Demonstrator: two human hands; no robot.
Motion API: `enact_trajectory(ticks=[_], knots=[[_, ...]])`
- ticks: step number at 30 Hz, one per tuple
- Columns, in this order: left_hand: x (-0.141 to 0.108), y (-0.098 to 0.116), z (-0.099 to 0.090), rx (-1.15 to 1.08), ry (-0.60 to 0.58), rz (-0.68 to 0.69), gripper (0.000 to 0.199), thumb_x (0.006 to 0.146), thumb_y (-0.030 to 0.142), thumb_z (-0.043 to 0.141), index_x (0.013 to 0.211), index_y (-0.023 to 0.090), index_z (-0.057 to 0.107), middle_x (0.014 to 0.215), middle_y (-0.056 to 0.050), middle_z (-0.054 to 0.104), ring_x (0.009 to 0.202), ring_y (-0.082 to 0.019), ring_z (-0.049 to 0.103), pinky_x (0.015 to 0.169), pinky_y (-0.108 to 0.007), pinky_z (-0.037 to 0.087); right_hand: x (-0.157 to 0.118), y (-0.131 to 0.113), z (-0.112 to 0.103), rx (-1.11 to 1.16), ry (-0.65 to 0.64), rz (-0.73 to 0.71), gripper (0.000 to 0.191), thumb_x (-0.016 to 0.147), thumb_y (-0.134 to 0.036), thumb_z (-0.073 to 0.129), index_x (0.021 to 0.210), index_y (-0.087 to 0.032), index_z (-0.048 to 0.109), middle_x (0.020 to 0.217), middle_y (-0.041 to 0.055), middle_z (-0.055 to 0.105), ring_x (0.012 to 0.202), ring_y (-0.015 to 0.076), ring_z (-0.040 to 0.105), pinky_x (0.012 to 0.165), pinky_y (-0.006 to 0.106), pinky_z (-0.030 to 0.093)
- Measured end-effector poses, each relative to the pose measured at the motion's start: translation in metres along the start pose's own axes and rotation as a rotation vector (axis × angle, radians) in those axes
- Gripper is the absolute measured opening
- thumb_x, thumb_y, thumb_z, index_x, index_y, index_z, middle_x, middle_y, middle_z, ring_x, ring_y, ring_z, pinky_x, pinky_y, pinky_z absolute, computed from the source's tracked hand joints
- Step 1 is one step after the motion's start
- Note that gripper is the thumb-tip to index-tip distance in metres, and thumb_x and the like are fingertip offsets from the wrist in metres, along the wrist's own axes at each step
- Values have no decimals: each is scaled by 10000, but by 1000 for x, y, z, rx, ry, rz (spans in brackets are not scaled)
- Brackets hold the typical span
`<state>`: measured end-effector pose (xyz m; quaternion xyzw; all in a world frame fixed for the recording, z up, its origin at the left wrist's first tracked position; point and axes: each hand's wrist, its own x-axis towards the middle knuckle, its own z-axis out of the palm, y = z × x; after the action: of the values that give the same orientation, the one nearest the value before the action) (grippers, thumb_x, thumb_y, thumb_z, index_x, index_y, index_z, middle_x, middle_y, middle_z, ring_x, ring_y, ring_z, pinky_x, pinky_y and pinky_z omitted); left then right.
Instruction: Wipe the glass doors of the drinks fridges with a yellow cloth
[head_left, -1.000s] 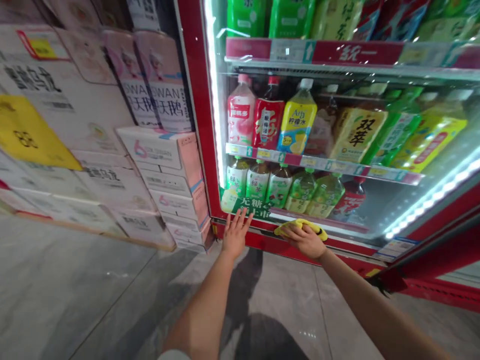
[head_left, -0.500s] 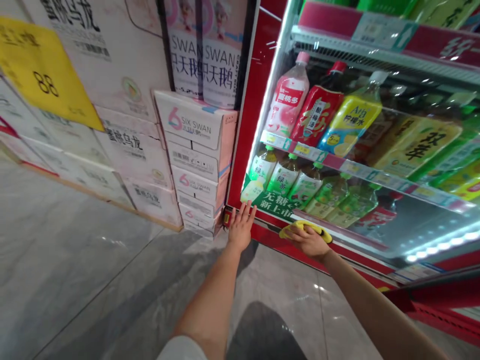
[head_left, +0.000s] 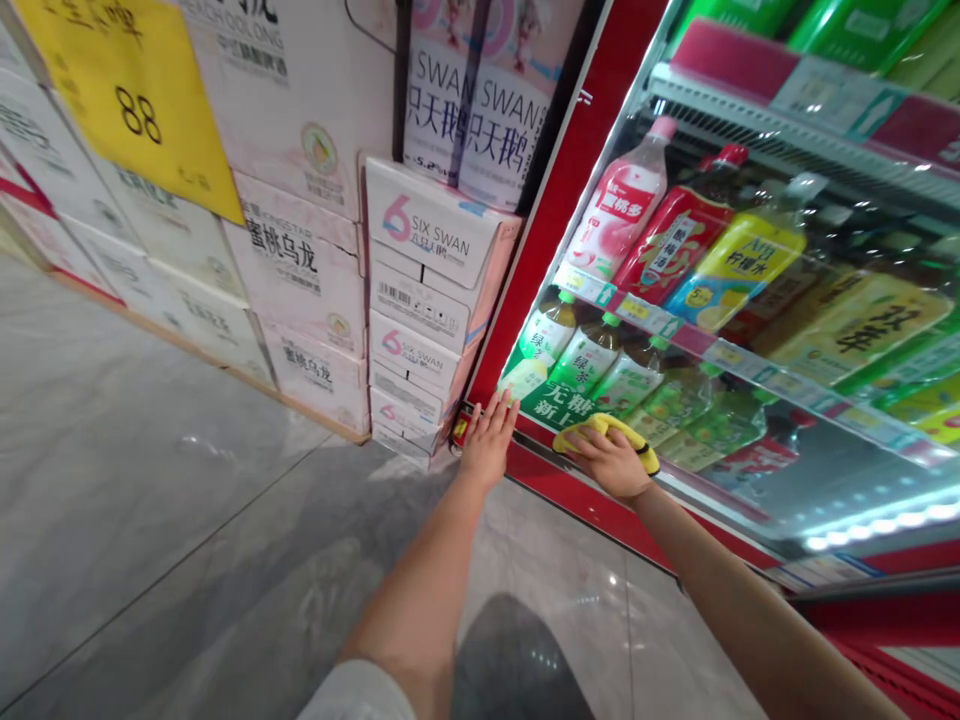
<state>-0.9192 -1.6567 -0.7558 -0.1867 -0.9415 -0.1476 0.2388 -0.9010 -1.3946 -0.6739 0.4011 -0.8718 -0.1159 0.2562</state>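
Apparent step: wiping the cooler (head_left: 562, 488). Right hand (head_left: 611, 462) grips yellow cloth (head_left: 637, 442), fingers bent; left hand (head_left: 488, 442) spread, empty. Next stroke requires even pressure.

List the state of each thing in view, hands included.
Left hand: open, bare, at the cooler's lower front.
Right hand: closed over cloth.
Yellow cloth: bunched, under the right hand.
Cooler: lit inside.
Pink-capped bottle: capped, standing on shelf.
SIX SWAN boxes: stacked.
Yellow sign: facing out, reads 88.
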Motion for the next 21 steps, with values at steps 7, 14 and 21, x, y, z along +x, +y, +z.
enact_trajectory(ticks=[7,14,21], knots=[[4,4,3,-22,32,-29,958,771,20,489,1649,162,136,1729,-104,93,1605,-262,108,1286,-532,199,49,-9,-4,-111,162,237,389,1001,-222,548,1330,-387,675,1394,34,672,1280,278,512,897,410,359],[3,-4,-6,-3,0,-12,884,794,36,477,1631,135,210,1725,-107,138,1603,-251,124,1291,-521,190,43,-11,-5,-76,97,99,330,1003,-204,530,1223,-344,731,1293,23,717,1148,250,556,812,390,366],[-5,-20,-2,27,-34,-29,811,804,40,465,1595,94,296,1707,-143,214,1592,-246,175,1282,-493,234,101,-29,-1,-107,260,328,375,1026,-245,505,1342,-381,654,1401,27,663,1249,283,526,850,421,367]])
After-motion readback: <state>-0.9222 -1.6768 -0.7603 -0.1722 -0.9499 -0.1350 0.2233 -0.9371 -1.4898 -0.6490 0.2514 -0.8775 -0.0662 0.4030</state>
